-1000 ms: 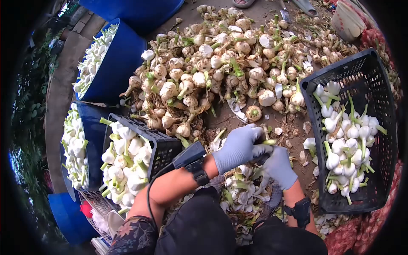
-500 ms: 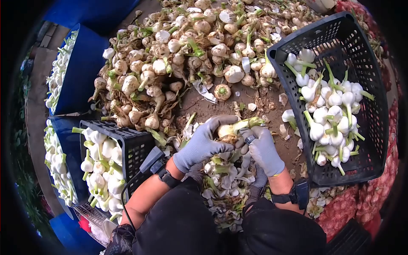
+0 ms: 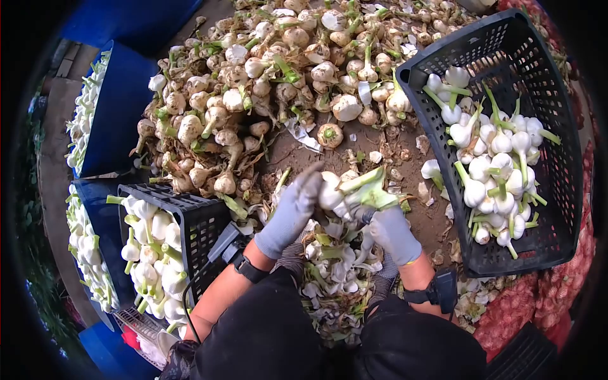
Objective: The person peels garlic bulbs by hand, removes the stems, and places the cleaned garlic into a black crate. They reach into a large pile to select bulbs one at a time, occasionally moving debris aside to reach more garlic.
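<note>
A white garlic bulb [image 3: 330, 192] with a green stem and loosened outer leaves is between my two gloved hands. My left hand [image 3: 300, 197] is at the bulb's left side, its fingers raised and spread, somewhat blurred; the thumb side is near the bulb. My right hand [image 3: 387, 229] is closed around the lower part of the peeled green leaves [image 3: 373, 192], with a small dark object [image 3: 365, 216] at its fingers. Peeled skins and leaves [image 3: 335, 269] lie in a heap below, between the legs.
Unpeeled garlic [image 3: 215, 117] is piled ahead on the soil. A black crate [image 3: 437, 149] with white bulbs stands at the right, another black crate [image 3: 201, 206] at the left. Blue containers [image 3: 120, 114] of garlic line the far left; red net sacks [image 3: 506, 310] lie lower right.
The bulb now shows clean white where brown skin was, and its outer leaves are pulled toward the right hand. My left fingers have lifted and opened from around it.
</note>
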The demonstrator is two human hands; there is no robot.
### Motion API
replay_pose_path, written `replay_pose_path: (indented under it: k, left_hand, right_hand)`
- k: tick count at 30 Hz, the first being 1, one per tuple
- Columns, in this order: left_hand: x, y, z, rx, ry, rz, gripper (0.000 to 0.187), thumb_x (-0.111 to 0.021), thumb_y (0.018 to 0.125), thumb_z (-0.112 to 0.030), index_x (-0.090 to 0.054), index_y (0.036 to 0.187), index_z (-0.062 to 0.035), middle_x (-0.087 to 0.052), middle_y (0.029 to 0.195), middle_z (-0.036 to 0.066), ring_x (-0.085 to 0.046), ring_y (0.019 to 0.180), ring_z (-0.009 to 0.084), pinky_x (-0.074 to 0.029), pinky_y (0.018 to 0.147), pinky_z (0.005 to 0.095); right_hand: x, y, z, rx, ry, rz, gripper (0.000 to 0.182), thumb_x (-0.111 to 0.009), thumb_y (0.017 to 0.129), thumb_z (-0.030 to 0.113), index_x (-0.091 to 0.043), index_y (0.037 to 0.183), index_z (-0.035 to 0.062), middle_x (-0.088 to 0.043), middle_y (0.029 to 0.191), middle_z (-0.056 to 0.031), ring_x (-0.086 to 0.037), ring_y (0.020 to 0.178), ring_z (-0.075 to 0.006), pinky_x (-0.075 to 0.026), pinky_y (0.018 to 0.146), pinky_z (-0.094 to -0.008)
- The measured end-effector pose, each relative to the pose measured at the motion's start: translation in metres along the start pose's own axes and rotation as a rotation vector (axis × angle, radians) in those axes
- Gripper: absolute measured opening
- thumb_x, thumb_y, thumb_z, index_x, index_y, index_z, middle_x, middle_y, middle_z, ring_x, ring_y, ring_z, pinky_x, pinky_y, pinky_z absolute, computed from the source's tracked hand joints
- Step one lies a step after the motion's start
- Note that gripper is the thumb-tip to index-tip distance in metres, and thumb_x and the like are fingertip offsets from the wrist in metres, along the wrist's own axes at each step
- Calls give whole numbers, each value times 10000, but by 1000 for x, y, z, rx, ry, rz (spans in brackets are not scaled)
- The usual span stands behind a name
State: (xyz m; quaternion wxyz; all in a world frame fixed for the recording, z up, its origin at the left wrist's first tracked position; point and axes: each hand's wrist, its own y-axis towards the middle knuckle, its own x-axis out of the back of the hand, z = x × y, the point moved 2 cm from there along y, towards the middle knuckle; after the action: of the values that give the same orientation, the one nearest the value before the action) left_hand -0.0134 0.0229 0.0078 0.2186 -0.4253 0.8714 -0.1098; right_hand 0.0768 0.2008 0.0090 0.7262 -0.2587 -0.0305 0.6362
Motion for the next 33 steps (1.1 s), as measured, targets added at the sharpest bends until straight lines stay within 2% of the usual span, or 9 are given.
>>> replay_pose_path:
  k: [5, 9, 15, 17, 19, 21, 23, 28, 33]
  left_hand:
    - [-14, 0, -30, -169, 588, 95, 435, -655, 934, -295, -572, 1224, 19, -668, 983, 38, -623, 836, 84, -512, 766, 249]
    - [-10, 12, -16, 155, 63, 34, 364, -636, 949, -262, -583, 1171, 22, -686, 978, 51, -657, 822, 127, -533, 774, 261]
    - [-10, 4, -21, 135, -592, 84, 324, -529, 1010, -213, -554, 1183, 59, -641, 1151, 134, -642, 1051, 206, -518, 948, 323]
    - [8, 11, -5, -214, -197, -27, 316, -477, 1021, -167, -534, 1218, 75, -625, 1175, 175, -596, 1155, 254, -495, 1014, 364]
    - [31, 24, -4, 35, -1074, 15, 369, -422, 1030, -163, -473, 1298, 86, -554, 1297, 226, -513, 1265, 321, -411, 1106, 456]
    - [33, 29, -10, 39, -1140, -12, 396, -413, 1035, -188, -457, 1316, 88, -522, 1340, 229, -512, 1261, 340, -393, 1111, 487]
    - [33, 30, -7, 8, -1111, 37, 418, -419, 1037, -212, -455, 1322, 91, -528, 1333, 224, -509, 1261, 344, -387, 1112, 488]
    - [26, -11, -73, -150, -19, -460, 285, -472, 1033, -188, -556, 1187, 37, -642, 1169, 132, -641, 1034, 222, -546, 890, 333]
    - [97, -160, -161, -355, 1059, -841, 326, -473, 945, 50, -579, 1251, 18, -627, 1209, 129, -616, 1091, 203, -496, 946, 313]
  right_hand:
    - [3, -14, -11, 224, -550, 126, 264, -568, 844, -52, -614, 1103, -27, -677, 958, -106, -658, 820, -172, -534, 732, -287]
    - [11, -4, -25, -406, -83, -168, 288, -564, 792, -34, -633, 1070, -11, -686, 963, -145, -680, 881, -268, -538, 771, -349]
    - [34, -12, 9, 36, -1157, -240, 433, -653, 726, 107, -645, 1157, 62, -657, 970, -207, -646, 904, -384, -525, 800, -423]
    - [31, -24, -6, -348, -808, 214, 449, -524, 699, -31, -642, 1128, 27, -687, 1010, -155, -673, 909, -281, -524, 801, -368]
    - [6, -58, 5, -487, -378, 598, 476, -516, 704, -31, -641, 1161, 15, -694, 991, -139, -670, 907, -293, -521, 815, -375]
    - [-7, -74, 15, -199, -200, 908, 515, -505, 703, -32, -632, 1200, 9, -687, 993, -121, -658, 933, -270, -511, 835, -365]
    - [1, -72, 9, -611, -107, 904, 496, -554, 700, -10, -633, 1188, 16, -676, 1086, -144, -643, 1008, -295, -502, 866, -373]
    - [14, -36, 26, 6, -1489, 193, 338, -667, 779, 108, -669, 1113, 57, -681, 982, -184, -644, 925, -387, -517, 817, -444]
    - [25, 15, 29, 150, -1204, -14, 354, -650, 858, 188, -646, 1211, 159, -652, 842, -205, -651, 844, -388, -522, 749, -469]
